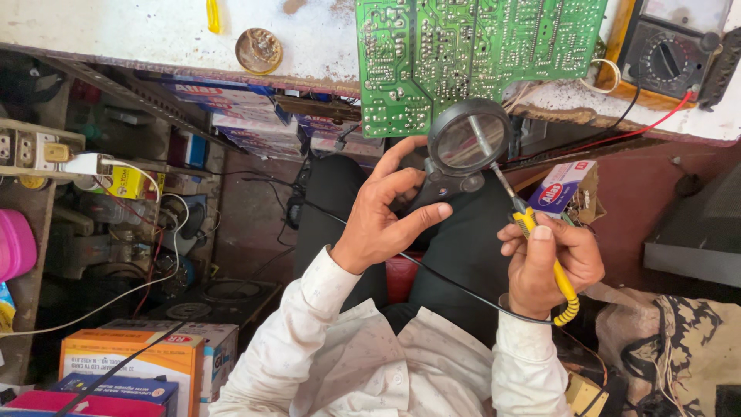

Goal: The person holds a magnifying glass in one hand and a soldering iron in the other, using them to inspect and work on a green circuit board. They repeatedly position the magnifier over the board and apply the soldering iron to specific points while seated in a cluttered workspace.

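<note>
My left hand (386,212) grips the black handle of a round magnifying glass (468,141), held just below the edge of a green circuit board (463,54) that lies solder side up on the white bench. My right hand (549,259) is closed around a yellow-handled soldering iron (557,274). Its metal tip (502,181) points up toward the lens and sits right beside it. The iron's black cord (455,286) runs across my lap. Both sleeves are white.
An analogue multimeter (670,54) with red and black leads sits at the bench's right end. A round tin (258,50) lies on the bench at left. A small carton (562,189) stands near my right hand. Orange and blue boxes (139,363) are stacked bottom left, with shelves of clutter alongside.
</note>
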